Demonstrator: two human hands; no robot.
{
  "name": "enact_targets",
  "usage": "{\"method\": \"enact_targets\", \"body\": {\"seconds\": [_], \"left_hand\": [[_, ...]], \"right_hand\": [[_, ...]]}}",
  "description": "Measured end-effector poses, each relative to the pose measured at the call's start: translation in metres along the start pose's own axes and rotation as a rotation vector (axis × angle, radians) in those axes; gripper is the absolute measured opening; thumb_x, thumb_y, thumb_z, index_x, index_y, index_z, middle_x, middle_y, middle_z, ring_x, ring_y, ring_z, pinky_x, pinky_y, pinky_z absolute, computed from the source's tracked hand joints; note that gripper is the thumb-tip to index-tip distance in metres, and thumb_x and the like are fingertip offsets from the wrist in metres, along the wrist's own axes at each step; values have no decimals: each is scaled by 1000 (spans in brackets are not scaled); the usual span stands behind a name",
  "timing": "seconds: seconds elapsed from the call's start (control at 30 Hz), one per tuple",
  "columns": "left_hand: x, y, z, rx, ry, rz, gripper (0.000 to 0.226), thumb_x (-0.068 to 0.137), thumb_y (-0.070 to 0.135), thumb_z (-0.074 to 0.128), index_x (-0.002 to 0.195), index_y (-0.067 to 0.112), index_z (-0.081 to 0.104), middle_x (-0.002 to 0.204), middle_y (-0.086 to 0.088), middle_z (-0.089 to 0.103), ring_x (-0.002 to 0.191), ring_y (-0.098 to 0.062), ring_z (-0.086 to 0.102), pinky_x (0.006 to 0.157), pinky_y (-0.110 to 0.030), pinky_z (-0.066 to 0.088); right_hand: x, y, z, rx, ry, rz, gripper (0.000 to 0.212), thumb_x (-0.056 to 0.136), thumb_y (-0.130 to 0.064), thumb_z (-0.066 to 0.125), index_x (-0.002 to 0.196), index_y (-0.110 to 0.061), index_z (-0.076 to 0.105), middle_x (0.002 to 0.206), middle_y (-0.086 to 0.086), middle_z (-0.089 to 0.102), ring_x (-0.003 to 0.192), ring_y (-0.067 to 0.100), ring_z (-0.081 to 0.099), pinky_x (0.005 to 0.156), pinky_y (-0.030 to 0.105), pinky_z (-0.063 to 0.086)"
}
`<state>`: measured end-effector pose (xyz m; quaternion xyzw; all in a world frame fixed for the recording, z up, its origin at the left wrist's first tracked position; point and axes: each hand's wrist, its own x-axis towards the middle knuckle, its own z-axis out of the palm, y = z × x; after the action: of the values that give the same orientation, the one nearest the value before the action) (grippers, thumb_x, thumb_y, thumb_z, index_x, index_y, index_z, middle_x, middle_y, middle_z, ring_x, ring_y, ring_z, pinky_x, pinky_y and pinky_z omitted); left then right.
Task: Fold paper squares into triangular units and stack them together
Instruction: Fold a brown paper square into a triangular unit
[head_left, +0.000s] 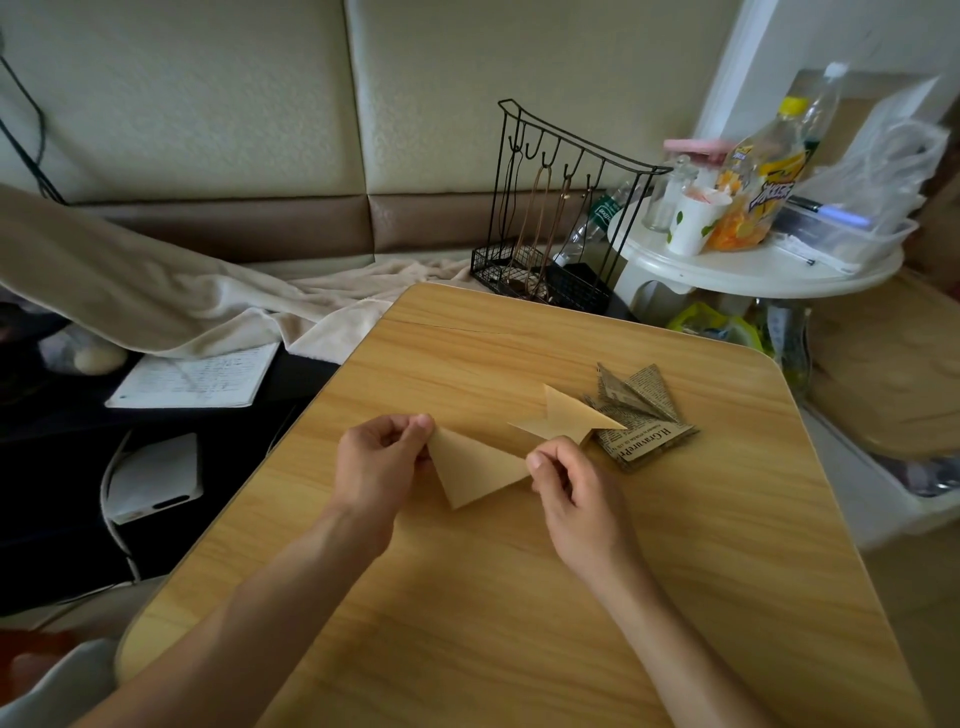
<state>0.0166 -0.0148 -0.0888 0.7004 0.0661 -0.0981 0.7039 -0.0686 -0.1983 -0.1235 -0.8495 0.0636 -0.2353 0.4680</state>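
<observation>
A tan paper triangle (475, 470) is held just above the wooden table (519, 597), between both hands. My left hand (376, 462) pinches its left corner and my right hand (563, 478) pinches its right corner. Behind my right hand lies a folded tan paper unit (563, 415) with pointed flaps. It rests against a stack of newspaper-print folded units (641, 421) at the right of the table.
A black wire rack (556, 223) stands past the table's far edge. A white round side table (753, 270) with bottles, a cup and a snack bag is at the back right. A notebook (197, 376) and beige blanket (156, 291) lie to the left.
</observation>
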Motion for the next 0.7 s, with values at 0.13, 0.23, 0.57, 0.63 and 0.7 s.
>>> {"method": "enact_targets", "body": {"seconds": [0.13, 0.23, 0.57, 0.63, 0.7], "left_hand": [[-3, -1, 3, 61, -83, -38, 20, 100, 28, 65, 96, 10, 72, 92, -7, 75, 79, -13, 73, 65, -20, 57], [-8, 0, 5, 63, -217, -64, 21, 91, 33, 75, 99, 13, 75, 88, -2, 78, 81, -12, 75, 65, -19, 58], [-13, -1, 5, 48, -320, -82, 29, 82, 27, 83, 104, 9, 77, 94, -7, 80, 90, -19, 77, 72, -24, 60], [-13, -1, 6, 16, -316, -84, 30, 83, 29, 82, 103, 7, 77, 96, -10, 78, 91, -22, 74, 77, -31, 58], [-12, -1, 5, -32, -326, -83, 30, 85, 28, 80, 103, 4, 76, 94, -12, 76, 87, -22, 69, 82, -38, 55]], "right_hand": [[1, 4, 0, -15, 29, 3, 22, 103, -13, 60, 81, -14, 60, 66, -3, 59, 62, 13, 52, 59, 25, 39], [1, 4, 0, -17, 37, 8, 22, 103, -13, 60, 81, -11, 60, 67, -2, 60, 63, 15, 53, 62, 30, 41], [0, -1, -2, 82, -72, 26, 22, 98, -18, 68, 77, -19, 63, 64, 1, 57, 58, 14, 48, 57, 33, 39], [1, -1, -4, 96, -126, 9, 24, 97, -14, 68, 74, -17, 62, 63, -3, 55, 59, 10, 47, 57, 30, 39], [1, -3, -5, 94, -208, -5, 22, 94, -18, 65, 73, -19, 60, 62, -7, 52, 59, 7, 45, 56, 29, 37]]}}
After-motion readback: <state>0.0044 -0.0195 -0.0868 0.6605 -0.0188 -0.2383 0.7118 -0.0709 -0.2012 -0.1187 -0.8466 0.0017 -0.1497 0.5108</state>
